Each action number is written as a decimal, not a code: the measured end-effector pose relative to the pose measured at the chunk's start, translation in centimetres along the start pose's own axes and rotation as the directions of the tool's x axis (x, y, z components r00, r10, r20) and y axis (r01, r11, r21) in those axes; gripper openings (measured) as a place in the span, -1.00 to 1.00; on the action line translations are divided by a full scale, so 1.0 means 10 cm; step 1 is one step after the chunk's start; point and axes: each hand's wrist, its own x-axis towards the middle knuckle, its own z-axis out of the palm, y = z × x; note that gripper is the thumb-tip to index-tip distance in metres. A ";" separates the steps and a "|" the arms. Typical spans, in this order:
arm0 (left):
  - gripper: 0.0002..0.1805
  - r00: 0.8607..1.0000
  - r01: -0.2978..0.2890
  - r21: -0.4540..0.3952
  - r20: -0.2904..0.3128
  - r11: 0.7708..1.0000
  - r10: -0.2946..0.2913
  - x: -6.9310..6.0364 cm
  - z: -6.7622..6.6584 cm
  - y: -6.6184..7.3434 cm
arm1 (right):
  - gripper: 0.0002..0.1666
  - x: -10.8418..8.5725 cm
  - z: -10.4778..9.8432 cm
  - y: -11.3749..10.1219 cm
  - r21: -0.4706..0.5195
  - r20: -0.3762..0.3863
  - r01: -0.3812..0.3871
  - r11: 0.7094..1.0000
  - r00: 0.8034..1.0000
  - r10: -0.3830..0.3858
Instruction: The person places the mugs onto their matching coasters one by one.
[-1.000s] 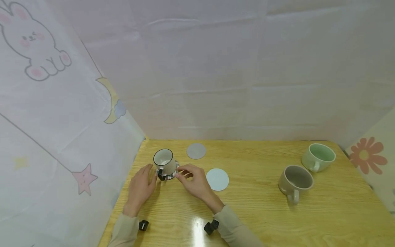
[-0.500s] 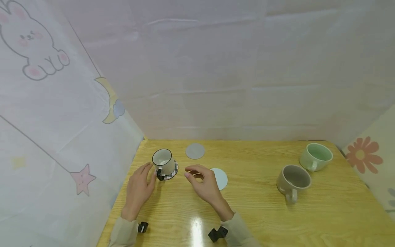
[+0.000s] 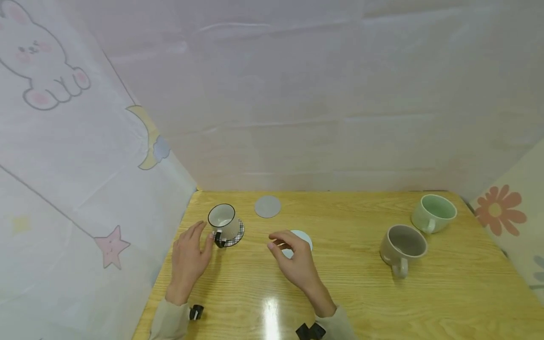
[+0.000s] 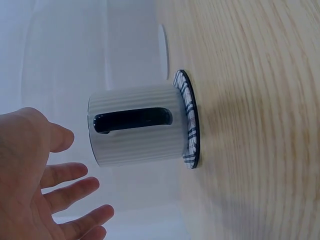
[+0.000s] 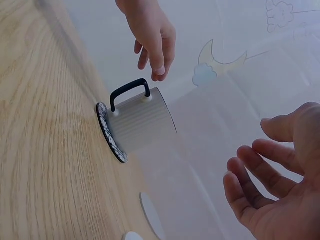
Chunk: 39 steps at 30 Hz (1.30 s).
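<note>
A white ribbed mug (image 3: 229, 228) with a black rim and black handle (image 4: 132, 120) stands upright on a round black-and-white plaid coaster (image 3: 239, 235). Just left of the mug, my left hand (image 3: 188, 257) is held with fingers loosely extended; in the left wrist view a gap shows between its fingers and the mug. My right hand (image 3: 295, 262) hovers apart from the mug on its right, fingers loosely bent with nothing between them. In the head view it partly covers a pale round coaster (image 3: 303, 236).
A grey round coaster (image 3: 267, 207) lies near the back edge. To the right stand a greyish-brown mug (image 3: 393, 250) and a green mug (image 3: 425, 219), both upright on the wooden table (image 3: 361, 302). Printed cloth walls (image 3: 297, 94) rise behind and at the sides.
The right hand has let go of the plaid coaster's edge and moved right, now over the pale coaster. My left hand has stayed near the mug, drawn slightly away. The mug stays on its coaster.
</note>
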 end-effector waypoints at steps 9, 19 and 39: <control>-0.49 0.999 -0.031 -0.015 -0.034 0.999 0.030 0.03 -0.03 0.07 | -0.75 -0.13 -0.27 -0.01 -0.066 -0.093 0.035 0.997 0.995 -0.042; -0.48 0.996 -0.078 -0.044 -0.039 0.996 0.076 0.10 -0.05 0.18 | -0.73 -0.23 -0.48 0.05 -0.075 -0.174 -0.060 0.995 0.984 0.046; -0.47 0.980 -0.199 -0.059 0.011 0.978 0.200 0.28 0.05 0.57 | -0.75 -0.39 -0.86 0.06 -0.185 -0.199 -0.072 0.980 0.979 0.035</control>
